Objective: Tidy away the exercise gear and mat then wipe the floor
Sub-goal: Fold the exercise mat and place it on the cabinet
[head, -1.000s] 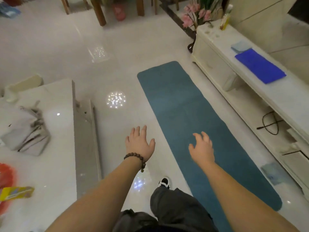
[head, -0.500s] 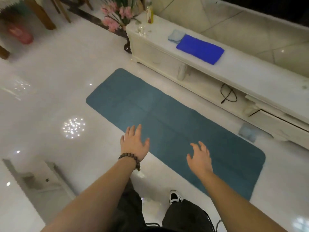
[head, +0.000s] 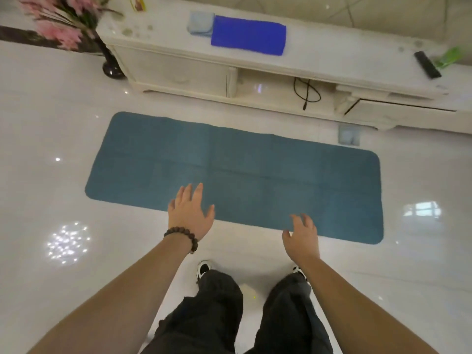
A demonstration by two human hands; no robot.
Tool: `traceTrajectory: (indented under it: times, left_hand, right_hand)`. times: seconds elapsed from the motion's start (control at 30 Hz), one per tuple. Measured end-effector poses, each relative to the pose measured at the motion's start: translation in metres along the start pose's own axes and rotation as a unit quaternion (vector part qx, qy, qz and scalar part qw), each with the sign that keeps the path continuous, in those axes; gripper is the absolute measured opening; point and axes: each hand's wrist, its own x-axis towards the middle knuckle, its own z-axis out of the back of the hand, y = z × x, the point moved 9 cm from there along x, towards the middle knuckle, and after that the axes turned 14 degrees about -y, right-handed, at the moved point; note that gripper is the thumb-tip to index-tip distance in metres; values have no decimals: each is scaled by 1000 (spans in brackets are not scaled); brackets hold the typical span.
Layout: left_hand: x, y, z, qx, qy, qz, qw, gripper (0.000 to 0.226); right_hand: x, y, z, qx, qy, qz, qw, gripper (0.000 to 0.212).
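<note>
Teal mat (head: 255,172) flat on white floor (head: 51,129), lengthwise before low cabinet (head: 178,70). Left hand (head: 190,215) over mat near edge, fingers spread wide, empty. Right hand (head: 301,238) at same edge, fingers loosely curled apart, empty. Blue cloth (head: 249,38) on cabinet surface

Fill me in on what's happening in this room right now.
A person stands at the long edge of a teal mat lying flat and unrolled on the glossy floor. Both hands reach out over its near edge, empty and open: the left hand, with a bead bracelet, and the right hand. A blue cloth lies on the white cabinet.
</note>
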Motion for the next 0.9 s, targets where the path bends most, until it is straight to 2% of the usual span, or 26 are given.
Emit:
traceTrajectory:
  times: [0.17,0.5,0.7,0.9]
  left_hand:
    - [-3,15,-23,2,43,-5,999,66]
    - [22,-20,-104,7,67,-12,998,66]
    - [56,-33,-204,25,102,-22,994,66]
    - [88,-21,-341,21,141,-35,989,68]
  right_hand:
    - [-5,8,-14,2,-8,-20,1000,48]
    - [51,-40,-54,10,-10,-40,999,49]
    - [105,-80,-122,-1,6,-39,999,49]
    - [161,-124,-220,-51,15,18,998,51]
